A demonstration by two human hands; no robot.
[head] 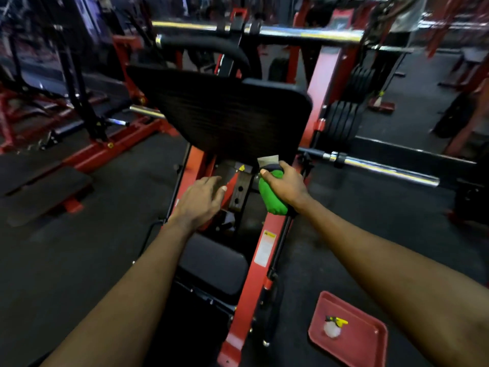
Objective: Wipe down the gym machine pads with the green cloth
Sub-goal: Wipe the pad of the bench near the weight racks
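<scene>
Far left of the black footplate [225,115], a low black platform [45,189] with red feet sits on the dark floor [79,260]. Left hand [199,201] is reached forward below the footplate's lower edge, over the machine's left red rail [190,170]. Its fingers are extended and slightly spread, the grip is slack and holds nothing, and whether the fingertips touch the frame cannot be told. Black seat pad [214,263] lies below the footplate, nearer the camera, between the two forearms. Green cloth [270,198] is bunched into a wad at the footplate's lower right corner, just under its edge. It sits in the right hand [287,184], whose grip is tight, thumb across the front of the wad and fingers wrapped behind. A small pale patch shows at the footplate's edge just above the thumb; what it is is not clear. Right red rail [248,300] with a white warning label runs from under that hand toward the camera. Right of the footplate, a chrome bar [383,168] sticks out sideways, with stacked black weight plates [344,120] behind it. Well below and to the right of the footplate, a red tray [365,340] lies on the floor. A spray bottle [334,327] with a yellow and black nozzle is on it, though its pose is hard to read.
</scene>
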